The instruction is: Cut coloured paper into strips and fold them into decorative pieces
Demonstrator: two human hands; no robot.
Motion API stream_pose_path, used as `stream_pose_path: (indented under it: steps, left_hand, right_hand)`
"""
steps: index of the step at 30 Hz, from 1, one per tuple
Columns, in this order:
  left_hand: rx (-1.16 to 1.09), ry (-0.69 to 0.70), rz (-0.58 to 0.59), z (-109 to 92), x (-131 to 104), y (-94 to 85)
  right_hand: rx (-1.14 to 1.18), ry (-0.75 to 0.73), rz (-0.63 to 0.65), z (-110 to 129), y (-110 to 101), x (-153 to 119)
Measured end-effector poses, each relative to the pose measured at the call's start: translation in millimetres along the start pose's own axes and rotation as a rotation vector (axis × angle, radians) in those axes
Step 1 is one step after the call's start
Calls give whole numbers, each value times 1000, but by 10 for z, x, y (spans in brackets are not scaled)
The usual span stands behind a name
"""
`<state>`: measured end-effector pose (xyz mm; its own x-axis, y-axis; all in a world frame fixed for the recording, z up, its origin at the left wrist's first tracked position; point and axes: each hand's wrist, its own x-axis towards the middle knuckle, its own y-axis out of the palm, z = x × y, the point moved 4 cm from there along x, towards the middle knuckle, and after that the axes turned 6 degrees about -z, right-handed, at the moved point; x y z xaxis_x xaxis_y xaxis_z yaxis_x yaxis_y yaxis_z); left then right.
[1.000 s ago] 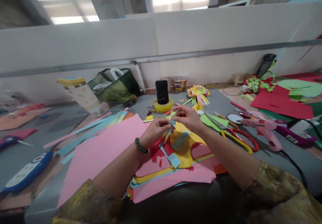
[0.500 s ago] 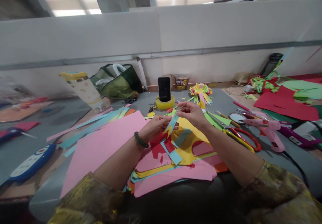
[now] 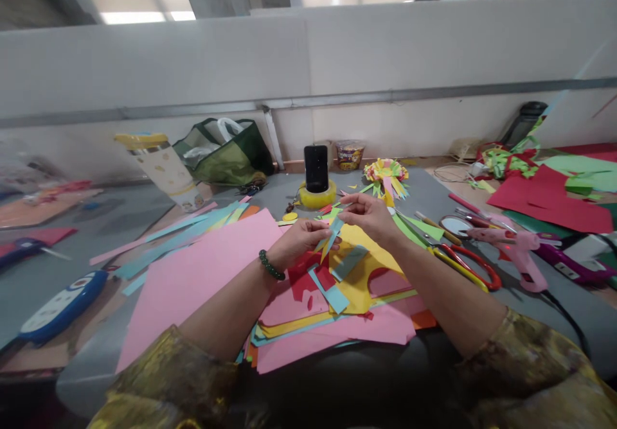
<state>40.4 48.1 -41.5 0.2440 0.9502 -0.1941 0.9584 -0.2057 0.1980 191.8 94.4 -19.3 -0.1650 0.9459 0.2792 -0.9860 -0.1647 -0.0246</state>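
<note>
My left hand (image 3: 307, 239), with a green bead bracelet at its wrist, is closed on a light-blue and yellow paper piece (image 3: 333, 231) that has pointed yellow ends hanging down. The fingertips of my right hand (image 3: 369, 216) pinch the upper end of the same piece. Beneath both hands lies a yellow paper sheet (image 3: 359, 297) with a curved cut-out. Blue paper strips (image 3: 337, 299) and red paper scraps (image 3: 301, 271) rest on it and beside it. Under these is a stack of coloured sheets, with pink paper (image 3: 332, 349) at the front.
To the right lie red-handled scissors (image 3: 475, 265) and a pink glue gun (image 3: 523, 246). Behind my hands, a phone (image 3: 316, 169) stands in a yellow tape roll (image 3: 318, 199), near a paper-strip flower (image 3: 385, 173). A tumbler (image 3: 166, 172) and a green bag (image 3: 226, 156) stand back left.
Both hands keep hold of the paper piece in nearly the same place. The piece has turned slightly between the fingers, and the view has shifted a little.
</note>
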Motion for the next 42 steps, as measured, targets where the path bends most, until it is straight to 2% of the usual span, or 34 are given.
stream_pose_path:
  steps: [11,17,25,35,42]
  left_hand:
    - [-26,4,8,-4,-2,1]
    - [61,72,-52,-16,13,-15]
    - [32,100,-51,-46,11,7]
    - [-25,-1,21,-8,-1,32]
    - [22,39,20,6,7,7]
  right_hand:
    - [10,23,-4,29,8,-12]
    - [-14,-26,20,26,30,-16]
    - [-43,-57,63,-8,63,-21]
    - [-22,-21,18,10,14,1]
    - [-68,-56,28,-14,18,-8]
